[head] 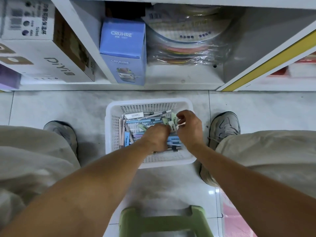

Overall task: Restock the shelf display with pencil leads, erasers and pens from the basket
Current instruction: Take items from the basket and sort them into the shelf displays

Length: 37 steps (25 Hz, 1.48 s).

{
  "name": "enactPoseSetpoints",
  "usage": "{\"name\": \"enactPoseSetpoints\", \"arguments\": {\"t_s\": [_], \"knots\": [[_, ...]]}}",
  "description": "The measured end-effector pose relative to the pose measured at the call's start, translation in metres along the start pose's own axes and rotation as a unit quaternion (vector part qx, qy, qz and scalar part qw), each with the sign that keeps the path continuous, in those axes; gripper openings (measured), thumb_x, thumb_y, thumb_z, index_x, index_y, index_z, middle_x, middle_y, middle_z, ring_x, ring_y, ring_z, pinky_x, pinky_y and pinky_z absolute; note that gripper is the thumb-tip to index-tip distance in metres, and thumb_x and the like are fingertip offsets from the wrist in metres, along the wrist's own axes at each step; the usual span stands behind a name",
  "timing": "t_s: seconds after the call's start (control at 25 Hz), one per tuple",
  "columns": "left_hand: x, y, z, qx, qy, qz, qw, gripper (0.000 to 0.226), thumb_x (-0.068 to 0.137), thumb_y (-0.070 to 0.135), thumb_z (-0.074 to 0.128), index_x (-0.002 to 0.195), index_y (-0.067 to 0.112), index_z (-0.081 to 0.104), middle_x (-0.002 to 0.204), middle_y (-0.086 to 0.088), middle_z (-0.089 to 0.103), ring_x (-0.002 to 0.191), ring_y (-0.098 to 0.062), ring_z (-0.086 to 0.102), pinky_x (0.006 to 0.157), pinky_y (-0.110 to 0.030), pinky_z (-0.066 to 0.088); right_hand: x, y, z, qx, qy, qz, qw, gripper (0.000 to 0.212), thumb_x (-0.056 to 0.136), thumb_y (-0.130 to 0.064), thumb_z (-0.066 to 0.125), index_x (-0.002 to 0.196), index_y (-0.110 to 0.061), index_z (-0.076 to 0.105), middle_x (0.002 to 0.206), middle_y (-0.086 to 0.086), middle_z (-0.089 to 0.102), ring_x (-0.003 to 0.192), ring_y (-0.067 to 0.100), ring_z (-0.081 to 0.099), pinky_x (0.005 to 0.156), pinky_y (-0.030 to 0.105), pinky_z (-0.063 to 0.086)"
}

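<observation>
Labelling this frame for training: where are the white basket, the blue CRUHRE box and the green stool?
white basket (112, 106): head view, far-left rim corner.
blue CRUHRE box (122, 36): head view, top face.
green stool (164, 223): head view, seat top.

Both bare forearms reach forward and down, converging. The left hand (156, 136) is knuckles-up with fingers curled under. The right hand (188, 127) curls its fingers, fingertips nearly meeting the left's.

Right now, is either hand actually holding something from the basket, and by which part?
The right hand pinches small pale green erasers by their ends. The left hand is curled down among the pens in the white basket; its hold cannot be told.
</observation>
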<state>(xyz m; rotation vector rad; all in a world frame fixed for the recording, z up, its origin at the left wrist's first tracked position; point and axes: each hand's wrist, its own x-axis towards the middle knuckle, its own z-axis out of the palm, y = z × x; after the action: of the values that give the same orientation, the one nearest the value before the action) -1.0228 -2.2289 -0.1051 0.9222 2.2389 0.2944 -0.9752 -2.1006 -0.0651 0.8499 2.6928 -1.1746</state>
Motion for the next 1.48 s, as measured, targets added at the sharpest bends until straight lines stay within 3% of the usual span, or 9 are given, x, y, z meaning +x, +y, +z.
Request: {"name": "enactPoseSetpoints", "arguments": {"t_s": [0.16,0.4,0.52,0.68,0.84,1.04,1.24,1.36,1.48], "knots": [[-0.002,-0.015,-0.021,-0.115,-0.022,-0.023,0.993,0.036,0.067,0.026,0.078,0.094,0.027,0.054,0.083,0.006,0.061,0.072,-0.011,0.059,0.055,-0.022,0.042,0.022,-0.011,-0.014,0.064,-0.034,0.053,0.996,0.034,0.082,0.009,0.053,0.095,-0.018,0.068,0.091,-0.005,0.068,0.087,0.012,0.067,0.067,0.008,0.05],[-0.014,-0.025,-0.046,-0.306,0.043,-0.053,0.949,0.04,0.061,0.016,0.083,0.088,0.026,0.056,0.082,0.01,0.062,0.071,-0.009,0.06,0.059,-0.017,0.044,0.026,-0.025,-0.024,0.279,-0.191,0.162,0.927,0.019,0.096,-0.013,0.055,0.093,-0.015,0.074,0.097,0.01,0.075,0.091,0.023,0.073,0.079,0.034,0.059],[-0.017,-0.024,-0.056,-0.384,0.049,-0.065,0.92,0.04,0.062,0.003,0.078,0.089,0.026,0.058,0.078,0.009,0.062,0.065,-0.003,0.06,0.056,-0.014,0.046,0.023,-0.03,-0.03,0.361,-0.213,0.166,0.893,0.03,0.095,0.0,0.047,0.099,-0.015,0.073,0.098,0.008,0.075,0.091,0.022,0.071,0.077,0.033,0.059],[-0.015,-0.021,-0.065,-0.401,0.047,-0.058,0.913,0.034,0.067,-0.001,0.077,0.094,0.014,0.062,0.083,0.0,0.065,0.074,-0.015,0.063,0.068,-0.029,0.053,0.027,-0.041,-0.041,0.39,-0.206,0.112,0.89,0.05,0.088,0.012,0.041,0.119,-0.014,0.069,0.121,0.013,0.068,0.105,0.025,0.066,0.092,0.04,0.055],[-0.014,-0.021,-0.066,-0.445,0.044,-0.065,0.892,0.038,0.066,-0.007,0.075,0.093,0.017,0.06,0.079,0.002,0.062,0.074,-0.016,0.061,0.062,-0.026,0.05,0.025,-0.057,-0.031,0.286,-0.217,0.038,0.933,0.061,0.083,0.017,0.042,0.131,-0.015,0.064,0.133,0.004,0.064,0.12,0.022,0.06,0.099,0.034,0.051],[-0.014,-0.03,-0.056,-0.495,0.066,-0.063,0.864,0.06,0.059,-0.015,0.079,0.112,0.006,0.059,0.099,-0.014,0.065,0.087,-0.022,0.066,0.076,-0.036,0.056,0.023,-0.051,-0.015,0.127,-0.221,-0.003,0.967,0.043,0.095,-0.001,0.051,0.132,-0.019,0.063,0.128,0.005,0.066,0.119,0.019,0.061,0.105,0.034,0.049],[-0.008,-0.033,-0.053,-0.459,0.035,-0.063,0.886,0.047,0.062,-0.015,0.079,0.088,0.019,0.06,0.079,0.003,0.064,0.066,0.0,0.063,0.059,-0.012,0.048,0.024,-0.048,-0.006,0.025,-0.289,0.005,0.957,0.063,0.097,-0.004,0.049,0.151,-0.035,0.039,0.143,0.003,0.051,0.124,0.019,0.053,0.097,0.022,0.042],[-0.008,-0.034,-0.054,-0.457,0.003,-0.066,0.887,0.041,0.062,-0.012,0.081,0.083,0.018,0.063,0.077,0.004,0.066,0.063,0.003,0.065,0.057,-0.012,0.048,0.024,-0.045,-0.009,0.161,-0.305,0.058,0.937,0.076,0.087,0.013,0.041,0.151,-0.028,0.041,0.149,0.003,0.049,0.133,0.018,0.049,0.104,0.026,0.045],[-0.009,-0.033,-0.057,-0.456,0.017,-0.082,0.886,0.033,0.064,-0.006,0.08,0.087,0.012,0.066,0.079,-0.002,0.068,0.069,-0.01,0.066,0.061,-0.024,0.052,0.025,-0.039,-0.016,0.414,-0.238,0.15,0.865,0.07,0.083,0.022,0.035,0.138,-0.015,0.055,0.139,0.004,0.06,0.131,0.017,0.054,0.106,0.032,0.047]]}}
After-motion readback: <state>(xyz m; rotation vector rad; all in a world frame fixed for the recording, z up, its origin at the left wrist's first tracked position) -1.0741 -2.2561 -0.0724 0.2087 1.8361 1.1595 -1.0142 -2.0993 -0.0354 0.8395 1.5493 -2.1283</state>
